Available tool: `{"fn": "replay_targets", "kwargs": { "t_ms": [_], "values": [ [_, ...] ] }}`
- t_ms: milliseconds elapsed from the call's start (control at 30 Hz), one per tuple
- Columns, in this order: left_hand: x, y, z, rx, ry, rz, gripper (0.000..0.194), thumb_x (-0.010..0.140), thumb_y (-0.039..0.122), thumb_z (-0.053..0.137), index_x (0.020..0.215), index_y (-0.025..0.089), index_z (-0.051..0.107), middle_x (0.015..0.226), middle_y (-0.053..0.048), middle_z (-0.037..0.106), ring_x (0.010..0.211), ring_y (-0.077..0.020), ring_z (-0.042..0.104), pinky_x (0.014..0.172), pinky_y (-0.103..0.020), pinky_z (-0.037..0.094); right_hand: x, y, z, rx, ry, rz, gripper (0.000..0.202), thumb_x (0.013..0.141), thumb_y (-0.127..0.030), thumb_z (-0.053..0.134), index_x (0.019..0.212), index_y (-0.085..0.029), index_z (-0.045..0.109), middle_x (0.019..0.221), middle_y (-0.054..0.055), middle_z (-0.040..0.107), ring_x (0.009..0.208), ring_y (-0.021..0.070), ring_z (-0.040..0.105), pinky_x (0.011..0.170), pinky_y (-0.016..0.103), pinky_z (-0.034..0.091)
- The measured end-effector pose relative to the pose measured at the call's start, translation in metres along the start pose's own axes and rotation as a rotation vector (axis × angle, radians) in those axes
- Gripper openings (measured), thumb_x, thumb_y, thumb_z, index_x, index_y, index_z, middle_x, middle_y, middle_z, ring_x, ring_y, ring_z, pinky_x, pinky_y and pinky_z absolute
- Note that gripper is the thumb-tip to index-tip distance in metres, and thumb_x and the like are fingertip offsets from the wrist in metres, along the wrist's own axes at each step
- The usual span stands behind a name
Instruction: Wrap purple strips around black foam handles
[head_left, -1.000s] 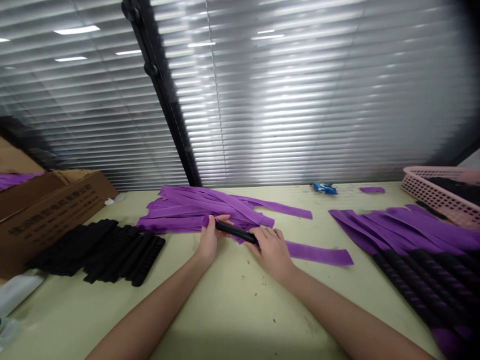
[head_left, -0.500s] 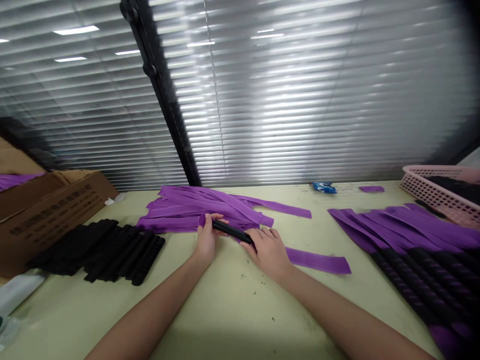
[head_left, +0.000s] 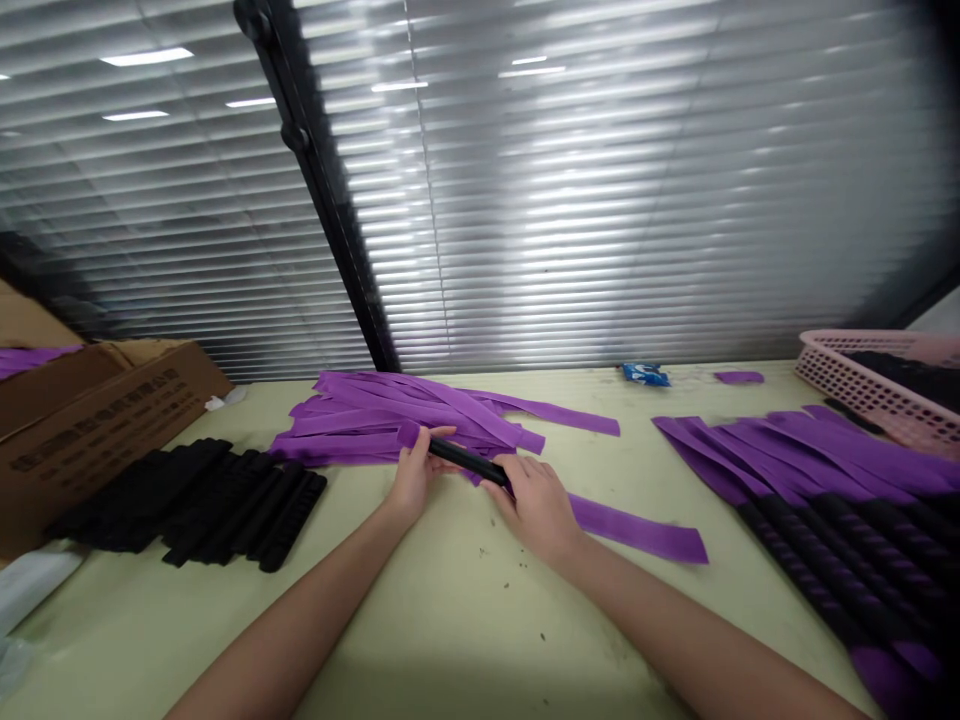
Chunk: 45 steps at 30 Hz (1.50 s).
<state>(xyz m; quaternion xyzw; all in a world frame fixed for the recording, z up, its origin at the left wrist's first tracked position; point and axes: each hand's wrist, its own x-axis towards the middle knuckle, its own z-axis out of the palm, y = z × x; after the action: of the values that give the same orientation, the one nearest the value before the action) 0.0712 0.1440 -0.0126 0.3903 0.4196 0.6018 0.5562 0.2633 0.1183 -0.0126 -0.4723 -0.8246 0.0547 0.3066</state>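
Note:
My left hand (head_left: 416,475) is closed around the far left end of a slim black tube (head_left: 471,460). A short piece of purple fabric (head_left: 408,433) shows at that end, by the thumb. My right hand (head_left: 538,500) grips the tube's other end, its fingers curled over the top. From beneath the right hand a purple strip (head_left: 645,528) runs out to the right over the table; where it meets the tube is hidden. Just behind the hands lies a loose pile of purple strips (head_left: 390,405).
Several black tubes (head_left: 247,505) lie left, beside a cardboard box (head_left: 112,420). To the right are black-and-purple wrapped tubes (head_left: 832,560) with loose purple ends. A pink basket (head_left: 862,385), a blue packet (head_left: 645,375) and a purple scrap (head_left: 739,377) sit at the back, before window blinds (head_left: 600,200).
The free end of the purple strip at the right has shifted slightly toward me. A little more purple shows by my left thumb. Both hands keep their hold on the tube.

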Motion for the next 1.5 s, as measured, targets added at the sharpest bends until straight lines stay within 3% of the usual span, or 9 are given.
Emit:
{"fn": "replay_targets", "kwargs": {
  "t_ms": [100, 267, 600, 1033, 1267, 1400, 1500],
  "values": [
    [-0.002, 0.0, 0.0, 0.08, -0.11, -0.047, 0.07, 0.074, 0.073, 0.058, 0.102, 0.009, 0.069, 0.072, -0.011, 0.072, 0.064, -0.0226, 0.069, 0.061, -0.03, 0.052, 0.0, 0.001, 0.001, -0.001, -0.005, 0.007, 0.02, 0.093, -0.031, 0.056, 0.108, -0.017, 0.056, 0.099, 0.008, 0.067, 0.09, 0.0256, 0.06, 0.077, 0.037, 0.041],
    [-0.003, 0.001, 0.002, 0.064, -0.122, -0.067, 0.074, 0.078, 0.077, 0.047, 0.105, 0.011, 0.068, 0.074, -0.011, 0.073, 0.063, -0.0214, 0.068, 0.064, -0.031, 0.051, 0.001, 0.001, 0.002, 0.007, -0.006, 0.001, 0.02, 0.092, -0.032, 0.059, 0.106, -0.018, 0.056, 0.1, 0.008, 0.067, 0.091, 0.0258, 0.06, 0.078, 0.037, 0.041],
    [0.001, -0.003, 0.0, 0.032, 0.014, -0.018, 0.06, 0.08, 0.066, 0.055, 0.103, 0.012, 0.068, 0.081, -0.011, 0.073, 0.073, -0.0217, 0.068, 0.065, -0.03, 0.052, 0.0, 0.001, 0.003, -0.026, -0.037, -0.021, 0.015, 0.092, -0.032, 0.057, 0.1, -0.019, 0.056, 0.093, 0.006, 0.067, 0.086, 0.0235, 0.06, 0.076, 0.035, 0.036],
    [0.003, -0.003, 0.002, -0.1, 0.205, 0.049, 0.048, 0.083, 0.06, 0.055, 0.093, 0.015, 0.066, 0.073, -0.006, 0.071, 0.061, -0.0158, 0.064, 0.056, -0.025, 0.048, 0.003, -0.008, 0.001, -0.117, -0.058, -0.057, 0.014, 0.095, -0.031, 0.052, 0.096, -0.017, 0.055, 0.091, 0.005, 0.067, 0.083, 0.0216, 0.061, 0.075, 0.034, 0.034],
    [0.004, -0.005, 0.004, -0.211, 0.313, 0.08, 0.043, 0.086, 0.058, 0.053, 0.084, 0.016, 0.06, 0.07, -0.002, 0.07, 0.058, -0.0143, 0.065, 0.063, -0.028, 0.051, 0.002, -0.011, 0.004, -0.138, -0.068, -0.069, 0.016, 0.095, -0.032, 0.051, 0.098, -0.017, 0.055, 0.094, 0.006, 0.066, 0.086, 0.0227, 0.06, 0.077, 0.035, 0.034],
    [0.005, -0.004, 0.003, -0.179, 0.308, 0.114, 0.048, 0.084, 0.063, 0.052, 0.087, 0.016, 0.062, 0.073, -0.003, 0.07, 0.06, -0.015, 0.065, 0.062, -0.027, 0.05, 0.001, -0.009, 0.002, -0.127, -0.056, -0.061, 0.014, 0.095, -0.03, 0.051, 0.098, -0.017, 0.055, 0.094, 0.006, 0.066, 0.086, 0.0224, 0.06, 0.077, 0.035, 0.034],
    [0.004, -0.002, 0.002, -0.126, 0.226, 0.1, 0.056, 0.08, 0.07, 0.052, 0.082, 0.015, 0.064, 0.073, -0.005, 0.07, 0.065, -0.0171, 0.066, 0.06, -0.027, 0.05, 0.0, -0.006, 0.0, -0.083, -0.037, -0.03, 0.013, 0.096, -0.029, 0.049, 0.098, -0.017, 0.054, 0.092, 0.006, 0.066, 0.083, 0.0215, 0.059, 0.076, 0.034, 0.035]
  ]
}}
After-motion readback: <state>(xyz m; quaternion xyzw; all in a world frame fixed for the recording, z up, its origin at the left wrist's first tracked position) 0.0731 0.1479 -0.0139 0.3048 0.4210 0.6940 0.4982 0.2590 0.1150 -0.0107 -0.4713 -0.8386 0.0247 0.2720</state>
